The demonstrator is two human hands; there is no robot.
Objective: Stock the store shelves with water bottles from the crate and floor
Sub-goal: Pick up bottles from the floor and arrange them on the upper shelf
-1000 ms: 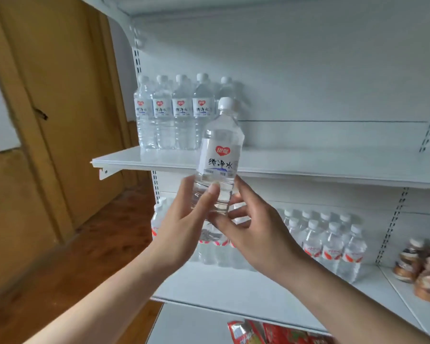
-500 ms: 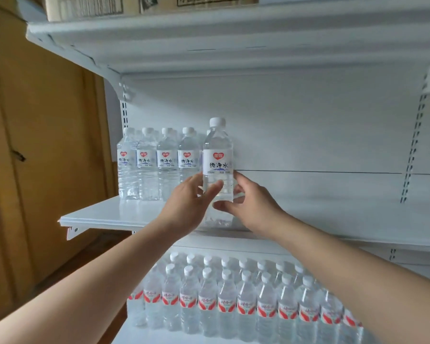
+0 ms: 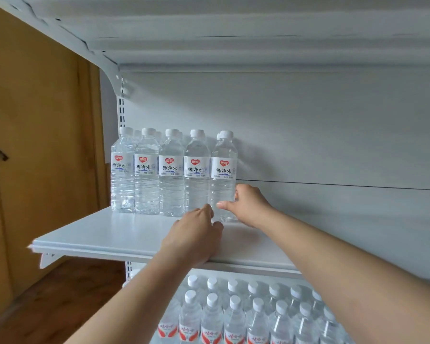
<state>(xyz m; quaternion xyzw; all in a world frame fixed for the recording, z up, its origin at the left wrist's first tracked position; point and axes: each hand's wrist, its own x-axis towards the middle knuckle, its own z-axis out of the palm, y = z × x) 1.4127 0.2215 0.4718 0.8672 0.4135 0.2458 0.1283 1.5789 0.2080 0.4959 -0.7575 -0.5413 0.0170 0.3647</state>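
A clear water bottle (image 3: 222,170) with a white cap and a white label with a red heart stands upright on the white middle shelf (image 3: 97,234). It is the rightmost of a row of matching bottles (image 3: 159,170). My right hand (image 3: 250,204) grips its lower right side, thumb in front and fingers behind. My left hand (image 3: 196,234) lies on the shelf just in front, its fingertips and thumb curled against the bottle's base on the left. The crate and the floor stock are out of view.
The shelf runs on bare to the right of the bottle. The shelf below holds several red-labelled bottles (image 3: 233,314). Another white shelf (image 3: 233,33) hangs overhead. A wooden door (image 3: 35,145) and wooden floor (image 3: 60,294) are on the left.
Both hands carried the bottle up and back onto the middle shelf and set it down at the right end of the row. My view has tilted upward.
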